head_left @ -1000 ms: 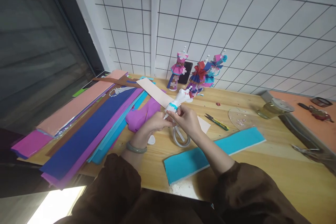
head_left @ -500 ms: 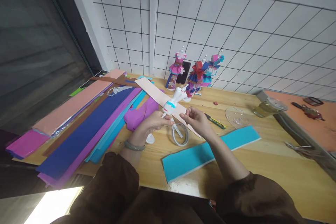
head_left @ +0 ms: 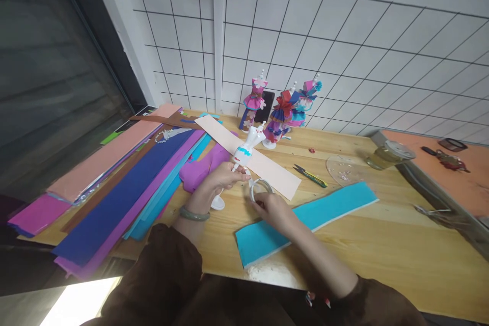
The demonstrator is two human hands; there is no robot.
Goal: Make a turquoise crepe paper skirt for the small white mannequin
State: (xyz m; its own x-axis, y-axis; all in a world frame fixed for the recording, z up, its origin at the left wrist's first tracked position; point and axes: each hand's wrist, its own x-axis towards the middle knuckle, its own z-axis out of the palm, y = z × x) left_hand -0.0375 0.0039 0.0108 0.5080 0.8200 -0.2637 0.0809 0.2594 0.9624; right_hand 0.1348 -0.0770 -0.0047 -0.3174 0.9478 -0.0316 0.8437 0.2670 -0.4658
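A wooden table meets a white gridded wall. Over its middle, the left hand is closed round a white mannequin (leaning right) below its body; the right hand, fingers curled, grips a tape roll.

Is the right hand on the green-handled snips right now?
No, the right hand is at the tape roll, while the snips lie apart from it on the wooden table.

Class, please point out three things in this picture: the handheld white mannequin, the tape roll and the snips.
White mannequin point(head_left: 252, 139): head view, on its torso.
Tape roll point(head_left: 264, 181): head view, on the far edge of its ring.
Snips point(head_left: 311, 177): head view, on the handle, near the middle.
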